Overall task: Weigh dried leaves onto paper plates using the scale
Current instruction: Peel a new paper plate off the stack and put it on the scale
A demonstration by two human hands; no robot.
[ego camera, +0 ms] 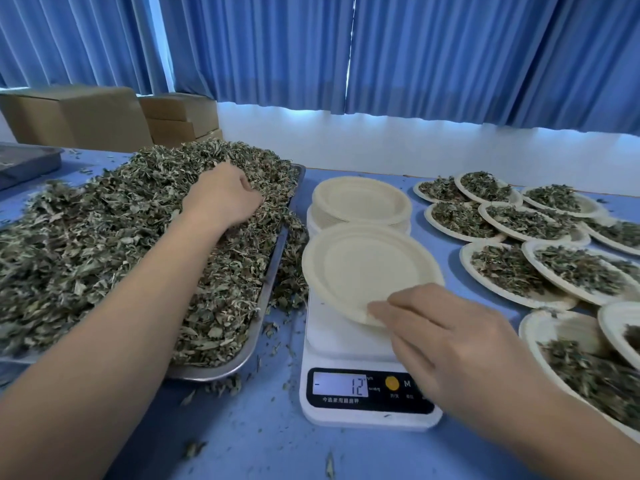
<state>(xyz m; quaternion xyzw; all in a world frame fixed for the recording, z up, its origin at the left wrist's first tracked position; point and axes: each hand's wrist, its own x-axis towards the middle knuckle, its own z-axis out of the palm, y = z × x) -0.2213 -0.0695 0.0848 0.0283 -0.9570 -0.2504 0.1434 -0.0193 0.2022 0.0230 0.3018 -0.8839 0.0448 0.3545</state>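
— What sat nearest you?
— A smooth white plastic scale (346, 344) on the blue table (242, 431), its display showing a dash and 12. The right hand (460, 344) pinched the near rim of an empty, round, pale paper plate (367, 268), tilted over the platform. I couldn't tell if it touched.
— And the other hand?
— At ten o'clock from the scale, the left hand (221, 195) sank bent fingers into crumbly dried leaves (104, 244) heaped on a steel tray (266, 296). The fingertips were buried, so I couldn't tell whether it gripped a handful.
— Farther off?
— Stacked empty plates (360, 199) at twelve and leaf-filled plates (512, 271) at two, some cut off. Beyond were cardboard boxes (86, 112) and pleated blue curtains (450, 53).
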